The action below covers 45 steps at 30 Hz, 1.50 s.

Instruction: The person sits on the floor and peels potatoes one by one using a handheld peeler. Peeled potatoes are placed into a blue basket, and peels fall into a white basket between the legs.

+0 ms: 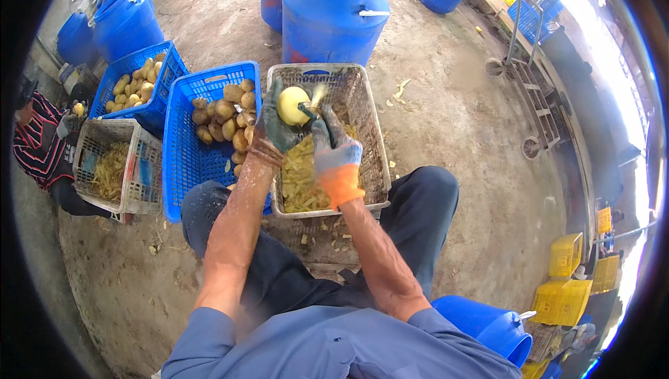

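Note:
My left hand (277, 128), in a dark green glove, holds a pale yellow peeled potato (292, 105) above a dirty white plastic crate (383, 170). In a grey glove with an orange cuff, my right hand (334, 149) grips a dark-handled peeler (307, 110) against the potato's right side. A blurred strip of peel (318, 95) rises beside the blade. Yellowish peelings (303, 183) cover the crate's bottom. Left of it, a blue plastic crate (180, 170) holds several brown unpeeled potatoes (225, 112). My left forearm hides part of that crate.
Blue plastic barrels (334, 28) stand just beyond the crates. At left, a person (44, 141) sits by another white crate (123, 196) of peelings and a blue crate (170, 73) of potatoes. A metal hand truck (533, 102) and yellow crates (562, 300) are at right. Peel scraps (401, 91) litter the concrete.

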### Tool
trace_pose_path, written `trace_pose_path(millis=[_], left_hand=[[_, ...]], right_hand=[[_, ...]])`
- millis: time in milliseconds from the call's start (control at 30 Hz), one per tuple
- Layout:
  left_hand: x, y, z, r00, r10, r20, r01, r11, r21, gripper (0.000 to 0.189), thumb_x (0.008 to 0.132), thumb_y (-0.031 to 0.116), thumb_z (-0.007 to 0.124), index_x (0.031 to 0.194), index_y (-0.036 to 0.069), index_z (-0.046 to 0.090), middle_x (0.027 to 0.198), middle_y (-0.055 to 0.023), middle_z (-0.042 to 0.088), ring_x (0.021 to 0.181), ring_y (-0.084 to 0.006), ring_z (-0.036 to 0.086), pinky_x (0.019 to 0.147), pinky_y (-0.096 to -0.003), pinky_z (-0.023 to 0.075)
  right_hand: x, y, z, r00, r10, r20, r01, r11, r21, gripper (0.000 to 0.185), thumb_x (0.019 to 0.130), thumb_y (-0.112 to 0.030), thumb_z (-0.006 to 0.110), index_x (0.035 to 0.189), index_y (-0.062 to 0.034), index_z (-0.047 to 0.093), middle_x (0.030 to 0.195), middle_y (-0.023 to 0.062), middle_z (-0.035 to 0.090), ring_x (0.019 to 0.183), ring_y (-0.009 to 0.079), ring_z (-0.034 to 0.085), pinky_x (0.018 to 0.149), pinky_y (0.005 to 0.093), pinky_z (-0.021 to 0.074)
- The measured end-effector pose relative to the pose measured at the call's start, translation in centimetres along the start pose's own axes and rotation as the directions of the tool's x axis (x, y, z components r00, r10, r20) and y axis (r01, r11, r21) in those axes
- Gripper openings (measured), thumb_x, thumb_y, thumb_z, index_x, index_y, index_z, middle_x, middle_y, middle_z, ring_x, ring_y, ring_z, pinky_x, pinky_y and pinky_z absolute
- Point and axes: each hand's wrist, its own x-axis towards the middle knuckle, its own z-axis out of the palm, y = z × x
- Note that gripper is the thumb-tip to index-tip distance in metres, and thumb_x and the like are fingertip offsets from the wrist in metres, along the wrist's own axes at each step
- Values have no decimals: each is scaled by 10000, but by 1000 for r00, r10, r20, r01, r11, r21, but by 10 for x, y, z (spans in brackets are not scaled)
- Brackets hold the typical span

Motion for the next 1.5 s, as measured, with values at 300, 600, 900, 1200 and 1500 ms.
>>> trace_pose_path(millis=[300, 600, 900, 1200, 1500], left_hand=[[-5, -24, 9, 997, 30, -74, -27, 999, 43, 407, 963, 355, 705, 1238, 67, 618, 1120, -133, 701, 1003, -269, 708, 845, -407, 630], [-3, -10, 8, 987, -160, 19, 158, 939, -304, 381, 977, 370, 672, 1212, 73, 627, 1088, -118, 696, 981, -248, 699, 824, -403, 629], [-1, -33, 8, 828, -512, 230, 532, 585, -612, 331, 984, 365, 638, 1124, 65, 656, 1061, -127, 705, 869, -244, 695, 691, -394, 634], [-1, 3, 11, 958, -237, 160, 282, 878, -388, 409, 956, 326, 692, 1240, 43, 611, 1166, -117, 690, 1086, -235, 681, 908, -380, 610], [-15, -27, 11, 945, -314, 86, 313, 801, -511, 329, 932, 200, 697, 1200, 34, 605, 1111, -113, 698, 1036, -254, 691, 882, -398, 601]], right_hand=[[-28, 40, 24, 916, -387, -108, 341, 891, -298, 371, 989, -171, 699, 1346, -73, 681, 698, 219, 650, 567, 129, 569, 518, 391, 465], [27, 1, 3, 990, -138, -10, 138, 983, 124, 366, 1001, -109, 679, 1346, 12, 655, 1028, 133, 776, 877, 80, 638, 747, 294, 546], [-43, 54, 26, 994, -96, 43, 102, 981, -167, 324, 996, -124, 675, 1300, -9, 684, 907, 193, 765, 804, 95, 649, 727, 351, 543], [30, 15, 8, 980, -194, -47, 192, 980, -51, 410, 996, -327, 657, 1325, -85, 689, 800, 262, 694, 704, 401, 714, 624, 469, 524], [-39, 39, 18, 983, -183, -21, 177, 968, -177, 331, 1006, -217, 670, 1304, -75, 698, 736, 228, 663, 593, 141, 568, 587, 354, 496]])
